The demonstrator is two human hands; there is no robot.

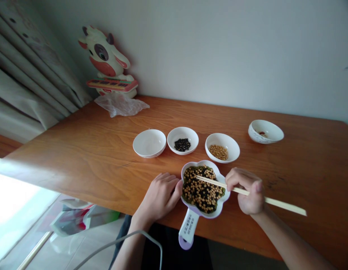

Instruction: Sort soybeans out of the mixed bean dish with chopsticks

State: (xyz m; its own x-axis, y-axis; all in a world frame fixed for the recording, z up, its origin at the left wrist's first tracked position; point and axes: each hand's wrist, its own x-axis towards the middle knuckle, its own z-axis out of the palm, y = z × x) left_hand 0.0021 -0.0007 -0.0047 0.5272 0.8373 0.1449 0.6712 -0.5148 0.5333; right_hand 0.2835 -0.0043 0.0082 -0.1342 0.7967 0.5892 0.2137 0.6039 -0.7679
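My right hand (247, 189) is closed around a pair of pale wooden chopsticks (283, 204). Their tips reach into a flower-shaped, white and lilac dish (190, 221) with a handle pointing toward me. Mixed yellow, black and green beans (203, 189) cover the dish's bottom. Against its left rim rests my left hand (162, 195), loosely bent on the table, with its thumb side at the rim and nothing seen in it. Behind the dish stand a bare white bowl (149, 140), a bowl (176, 133) of black beans (182, 144) and a bowl (232, 148) of yellow beans (219, 152).
Another white bowl (264, 138) with a few small reddish pieces stands farther right on the wooden table (106, 157). At the back left are a cow-shaped toy keyboard (109, 63) and a clear plastic bag (121, 105). A grey cable (125, 236) crosses my left forearm.
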